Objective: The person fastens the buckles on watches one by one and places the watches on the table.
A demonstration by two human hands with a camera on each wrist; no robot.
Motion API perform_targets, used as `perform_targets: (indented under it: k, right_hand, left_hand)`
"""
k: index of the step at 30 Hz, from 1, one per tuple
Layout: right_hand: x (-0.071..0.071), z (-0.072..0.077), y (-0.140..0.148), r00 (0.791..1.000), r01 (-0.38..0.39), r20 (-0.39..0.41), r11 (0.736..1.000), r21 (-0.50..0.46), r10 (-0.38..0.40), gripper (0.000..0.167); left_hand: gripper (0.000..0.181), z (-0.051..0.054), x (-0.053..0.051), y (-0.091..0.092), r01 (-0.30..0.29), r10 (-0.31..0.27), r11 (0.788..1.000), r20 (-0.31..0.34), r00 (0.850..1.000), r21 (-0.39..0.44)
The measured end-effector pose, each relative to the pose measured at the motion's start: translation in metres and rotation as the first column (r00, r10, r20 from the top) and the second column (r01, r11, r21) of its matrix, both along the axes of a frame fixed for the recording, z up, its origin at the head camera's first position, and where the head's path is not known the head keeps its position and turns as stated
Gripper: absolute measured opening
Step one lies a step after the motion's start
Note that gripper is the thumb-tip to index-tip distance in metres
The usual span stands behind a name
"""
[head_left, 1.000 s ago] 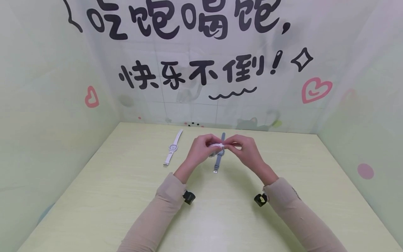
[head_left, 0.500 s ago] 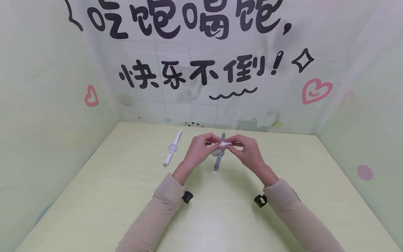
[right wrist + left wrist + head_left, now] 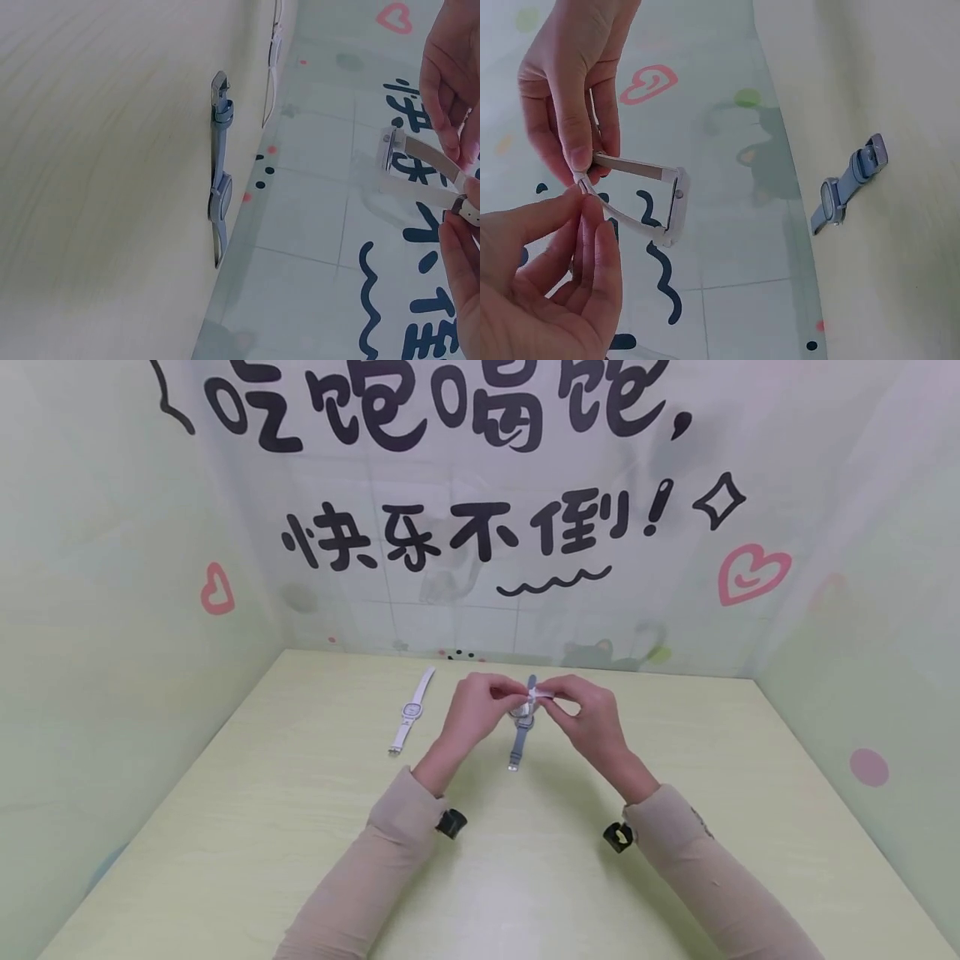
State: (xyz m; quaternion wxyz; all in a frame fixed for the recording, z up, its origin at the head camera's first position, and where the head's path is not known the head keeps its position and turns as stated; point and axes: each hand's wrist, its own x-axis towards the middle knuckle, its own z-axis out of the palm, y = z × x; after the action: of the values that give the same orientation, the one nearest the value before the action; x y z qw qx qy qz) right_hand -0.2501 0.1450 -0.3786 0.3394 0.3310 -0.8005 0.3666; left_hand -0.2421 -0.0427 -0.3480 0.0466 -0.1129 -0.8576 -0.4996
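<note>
A white wristwatch [image 3: 676, 202] is held up above the table, its strap bent into a loop with the case hanging away from the fingers. My left hand [image 3: 476, 710] pinches the strap by its end; in the left wrist view this left hand [image 3: 555, 300] comes from below. My right hand [image 3: 592, 718] pinches the strap close beside the left fingertips. In the right wrist view a dark buckle [image 3: 458, 202] shows on the strap at the fingers. Beneath the hands in the head view, a blue-grey watch [image 3: 517, 747] lies stretched out on the table.
Another white watch [image 3: 411, 711] lies flat to the left on the pale table [image 3: 300, 827]. A printed cloth wall [image 3: 420, 635] with dark writing rises behind the table, and further walls stand on both sides. Black wrist cameras [image 3: 452, 822] hang at both cuffs.
The hands have shifted slightly, and the white strap end now shows between the right fingers. The held watch's case hangs in plainer view. Both watches on the table have stayed put.
</note>
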Motion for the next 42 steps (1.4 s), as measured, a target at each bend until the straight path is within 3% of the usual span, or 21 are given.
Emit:
perform_targets:
  k: [4, 8, 13, 23, 33, 42]
  right_hand:
    - [-0.001, 0.001, -0.002, 1.0, -0.004, -0.026, 1.0, 0.006, 0.004, 0.021]
    - [0.0, 0.001, -0.004, 0.999, -0.007, -0.05, 1.0, 0.027, 0.008, 0.023]
    - [0.002, 0.0, -0.005, 0.998, 0.016, -0.062, 0.995, 0.097, -0.01, 0.024]
    - [0.005, 0.004, -0.013, 0.995, 0.003, -0.103, 0.979, 0.205, 0.019, 0.028]
    - [0.005, 0.0, -0.016, 0.995, -0.011, -0.095, 0.99, 0.139, 0.025, 0.024]
    - [0.006, -0.001, -0.015, 0.998, -0.032, -0.059, 0.994, 0.101, 0.038, 0.022]
  left_hand:
    - [0.018, -0.002, -0.007, -0.003, 0.03, -0.041, 0.992, 0.09, 0.995, 0.122]
    - [0.023, -0.007, -0.013, -0.006, 0.034, -0.077, 0.978, 0.205, 0.976, 0.206]
    - [0.026, -0.011, -0.018, -0.008, 0.032, -0.096, 0.977, 0.296, 0.95, 0.211]
    - [0.025, -0.008, -0.016, -0.009, 0.093, -0.142, 0.979, 0.282, 0.949, 0.181]
    - [0.023, -0.009, -0.014, -0.009, 0.099, -0.122, 0.989, 0.241, 0.963, 0.106]
    - [0.023, -0.011, -0.015, -0.015, 0.071, -0.095, 0.993, 0.254, 0.963, 0.099]
